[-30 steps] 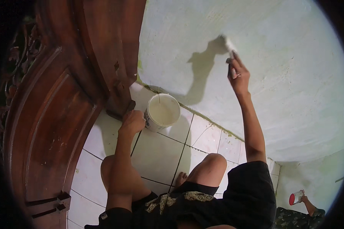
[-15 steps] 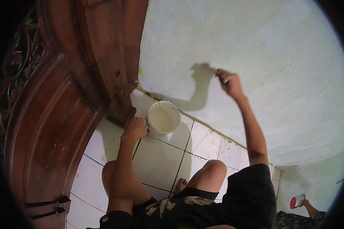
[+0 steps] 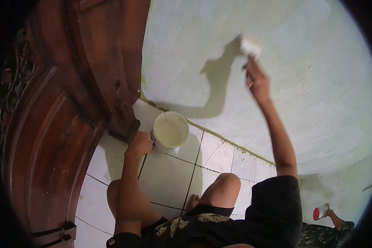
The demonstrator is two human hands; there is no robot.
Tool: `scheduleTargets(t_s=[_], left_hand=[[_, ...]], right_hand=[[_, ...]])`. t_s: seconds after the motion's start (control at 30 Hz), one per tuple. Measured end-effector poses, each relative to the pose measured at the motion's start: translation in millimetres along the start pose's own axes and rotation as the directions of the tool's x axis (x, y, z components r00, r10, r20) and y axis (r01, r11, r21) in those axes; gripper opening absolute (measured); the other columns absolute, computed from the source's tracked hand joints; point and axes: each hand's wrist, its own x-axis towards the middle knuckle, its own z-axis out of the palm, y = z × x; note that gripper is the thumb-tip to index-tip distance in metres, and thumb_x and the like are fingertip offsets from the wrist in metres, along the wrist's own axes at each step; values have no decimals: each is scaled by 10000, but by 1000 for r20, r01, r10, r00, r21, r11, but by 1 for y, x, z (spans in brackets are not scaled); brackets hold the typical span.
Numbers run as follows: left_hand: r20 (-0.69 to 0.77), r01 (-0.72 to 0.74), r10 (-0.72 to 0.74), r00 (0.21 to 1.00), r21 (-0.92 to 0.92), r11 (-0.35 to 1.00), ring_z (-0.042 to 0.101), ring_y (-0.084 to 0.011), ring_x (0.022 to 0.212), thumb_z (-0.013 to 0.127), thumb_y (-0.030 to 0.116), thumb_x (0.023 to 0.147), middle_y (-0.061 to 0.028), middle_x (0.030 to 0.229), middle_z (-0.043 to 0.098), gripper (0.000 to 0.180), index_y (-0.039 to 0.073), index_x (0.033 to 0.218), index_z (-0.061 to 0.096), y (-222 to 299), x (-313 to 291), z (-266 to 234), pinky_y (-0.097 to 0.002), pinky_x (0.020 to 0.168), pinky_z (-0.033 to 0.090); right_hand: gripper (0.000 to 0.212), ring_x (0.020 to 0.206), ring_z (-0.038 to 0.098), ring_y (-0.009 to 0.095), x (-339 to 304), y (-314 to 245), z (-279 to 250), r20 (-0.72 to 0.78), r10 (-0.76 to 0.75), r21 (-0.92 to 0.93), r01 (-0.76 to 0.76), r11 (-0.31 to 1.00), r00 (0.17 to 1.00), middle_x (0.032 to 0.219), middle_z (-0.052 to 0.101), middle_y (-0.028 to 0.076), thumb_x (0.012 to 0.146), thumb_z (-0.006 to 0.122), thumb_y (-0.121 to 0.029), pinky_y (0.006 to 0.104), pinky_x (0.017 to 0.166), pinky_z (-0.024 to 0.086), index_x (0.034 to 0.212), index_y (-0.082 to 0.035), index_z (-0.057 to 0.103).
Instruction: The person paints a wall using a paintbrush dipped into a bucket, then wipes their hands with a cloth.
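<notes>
My right hand is raised against the pale wall, its fingers closed round the handle of a paintbrush. The brush's pale, wide head is blurred and points up the wall; whether the bristles touch it I cannot tell. On the tiled floor stands a white bucket of whitish paint, with a thin stick or wire at its far rim. My left hand is closed beside the bucket's left side. What its curled fingers hold, if anything, is hidden.
Tall carved brown woodwork rises along the left, its foot near the bucket. Floor tiles meet the wall along a green-stained edge. At the lower right, another person's hand holds a white can with a red end.
My right hand has moved up the wall and slightly right, and the brush now points upward instead of left. My left hand stays beside the bucket. The whole view has shifted slightly.
</notes>
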Motion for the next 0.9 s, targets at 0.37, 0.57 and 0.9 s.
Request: scheduleTargets(t_s=[0.37, 0.57, 0.9], left_hand=[[-40, -42, 45, 998, 75, 996, 576, -350, 847, 530, 159, 762, -207, 880, 593, 199, -3, 841, 615, -19, -10, 6, -411, 754, 446], [9, 27, -27, 1000, -2, 1000, 578, -333, 880, 568, 215, 746, -198, 924, 599, 252, -5, 850, 634, -14, 5, 14, -393, 786, 454], [47, 17, -18, 999, 13, 1000, 575, -325, 905, 580, 234, 750, -181, 945, 602, 255, 23, 880, 637, -13, 12, 17, -399, 788, 456]], right_hand=[[50, 643, 519, 163, 108, 53, -99, 226, 11, 307, -82, 948, 974, 729, 587, 131, 735, 539, 53, 284, 621, 450, 780, 49, 561], [120, 726, 624, 165, 208, 78, -182, -368, -198, -331, 71, 941, 909, 860, 646, 60, 799, 561, -81, 237, 654, 465, 900, -47, 614], [141, 731, 590, 305, 87, 18, -91, 106, -125, 120, 112, 986, 986, 817, 590, 135, 715, 518, 51, 305, 602, 463, 791, -58, 566]])
